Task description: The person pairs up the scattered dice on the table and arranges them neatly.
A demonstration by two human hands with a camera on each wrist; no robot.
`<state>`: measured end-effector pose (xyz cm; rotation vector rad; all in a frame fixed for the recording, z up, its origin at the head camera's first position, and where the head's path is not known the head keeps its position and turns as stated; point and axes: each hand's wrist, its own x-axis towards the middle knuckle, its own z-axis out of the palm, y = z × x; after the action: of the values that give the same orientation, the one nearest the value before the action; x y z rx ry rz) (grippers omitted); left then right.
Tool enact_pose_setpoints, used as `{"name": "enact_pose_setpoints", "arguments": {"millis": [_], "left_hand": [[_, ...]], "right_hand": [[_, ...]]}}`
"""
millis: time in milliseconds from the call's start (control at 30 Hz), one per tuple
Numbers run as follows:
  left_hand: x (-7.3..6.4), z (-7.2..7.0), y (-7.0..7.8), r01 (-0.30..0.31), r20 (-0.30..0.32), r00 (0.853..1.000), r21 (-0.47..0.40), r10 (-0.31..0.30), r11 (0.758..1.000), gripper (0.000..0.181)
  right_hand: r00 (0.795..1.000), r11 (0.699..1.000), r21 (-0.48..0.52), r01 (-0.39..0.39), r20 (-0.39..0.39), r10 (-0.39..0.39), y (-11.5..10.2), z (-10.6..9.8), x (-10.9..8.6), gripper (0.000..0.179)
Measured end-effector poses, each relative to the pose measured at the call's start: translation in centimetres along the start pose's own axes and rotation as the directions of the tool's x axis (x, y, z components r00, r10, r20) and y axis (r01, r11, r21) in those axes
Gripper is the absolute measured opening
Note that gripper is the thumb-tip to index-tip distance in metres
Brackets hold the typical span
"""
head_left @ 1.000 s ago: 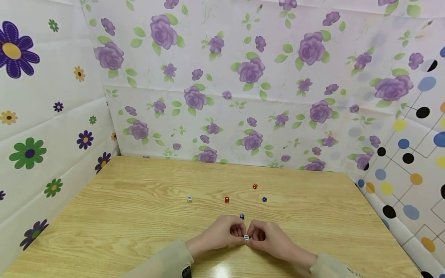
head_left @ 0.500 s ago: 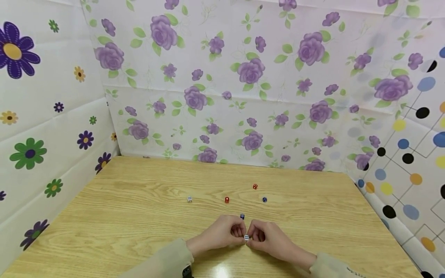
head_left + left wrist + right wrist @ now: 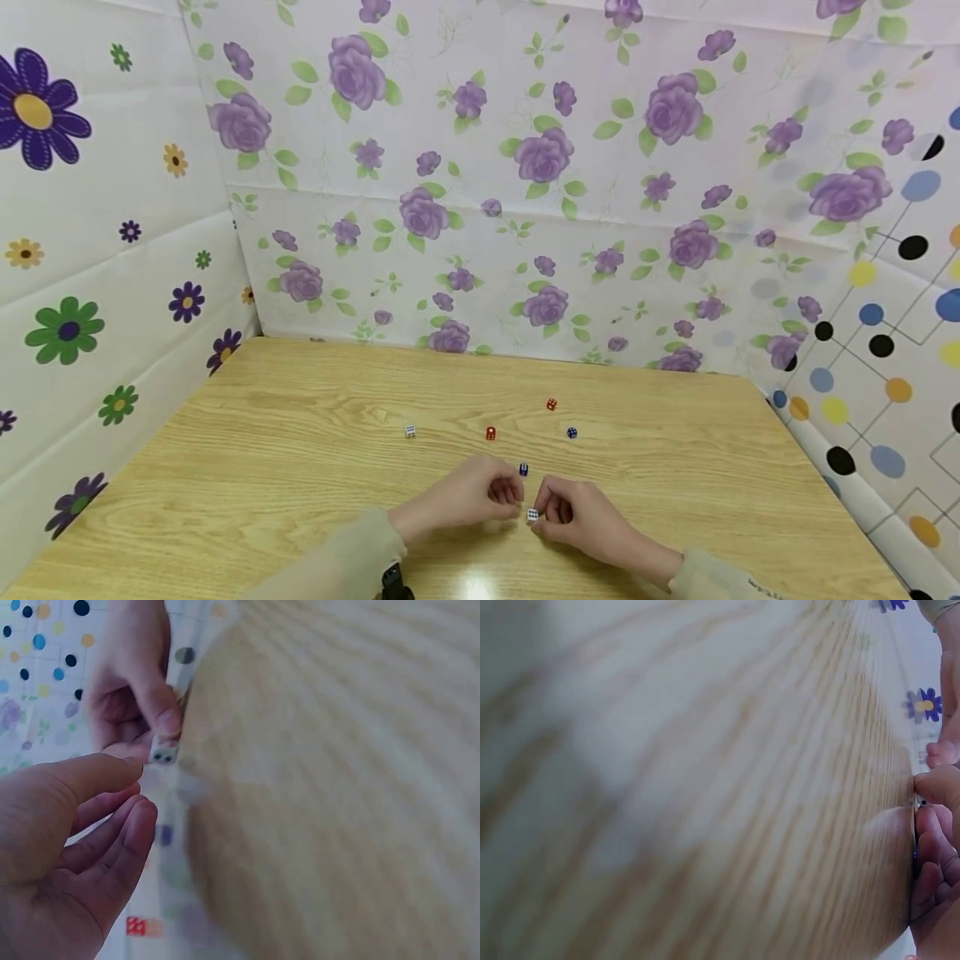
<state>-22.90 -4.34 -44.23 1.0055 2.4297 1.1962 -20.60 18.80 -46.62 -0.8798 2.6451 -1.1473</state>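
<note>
At the left of the head view's lower middle, a white cube-shaped die with dark pips [image 3: 410, 432] sits by itself on the pale, wood-grained table [image 3: 315, 392]. Next comes the person's left hand [image 3: 480, 492], its thumb and fingers loosely bent and apart, holding nothing; the left wrist view shows the open space between them. Behind it in the frame lies a red cube-shaped die with white pips [image 3: 491, 433], and just beyond the fingertips a dark blue cube-shaped die with pale pips [image 3: 523, 469].

At lower centre, a second small white die with black pips [image 3: 532, 515] is pinched by the person's right hand [image 3: 577, 510]. The grip comes from the right side, probably to leave the face with six pips uncovered and the near side free for the other hand. The die lies at the very tips of the right thumb and forefinger, with a narrow gap between it and the left fingertips. Whether it touches the table cannot be told.

Farther back, another red die [image 3: 552, 404] and, slightly right, another blue die [image 3: 572, 432] stand apart, beyond either hand's touch.
</note>
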Motion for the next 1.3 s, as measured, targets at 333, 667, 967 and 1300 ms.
{"name": "enact_pose_setpoints", "arguments": {"millis": [333, 667, 967, 1300], "left_hand": [[-1.3, -5.4, -1.3, -0.004, -0.149, 0.989, 0.142, 0.025, 0.990, 0.007], [-3.3, -10.3, -4.6, 0.047, -0.301, 0.953, 0.218, 0.022, 0.975, 0.012], [-4.2, -13.2, -7.4, 0.087, -0.303, 0.953, 0.214, -0.019, 0.973, 0.018], [-4.6, -13.6, -10.0, 0.123, -0.199, 0.976, 0.185, -0.085, 0.975, 0.025]], "right_hand": [[1.000, 1.000, -0.018, -0.025, 0.009, 0.025, -0.7, -0.2, -0.1, 0.013], [0.999, 0.999, -0.026, -0.037, 0.007, 0.037, -1.0, -0.1, -0.1, 0.013], [0.999, 0.999, -0.012, -0.037, 0.009, 0.037, -0.9, -0.1, -0.2, 0.013], [0.999, 0.999, -0.011, -0.035, 0.004, 0.035, -0.8, 0.0, -0.2, 0.013]]}}
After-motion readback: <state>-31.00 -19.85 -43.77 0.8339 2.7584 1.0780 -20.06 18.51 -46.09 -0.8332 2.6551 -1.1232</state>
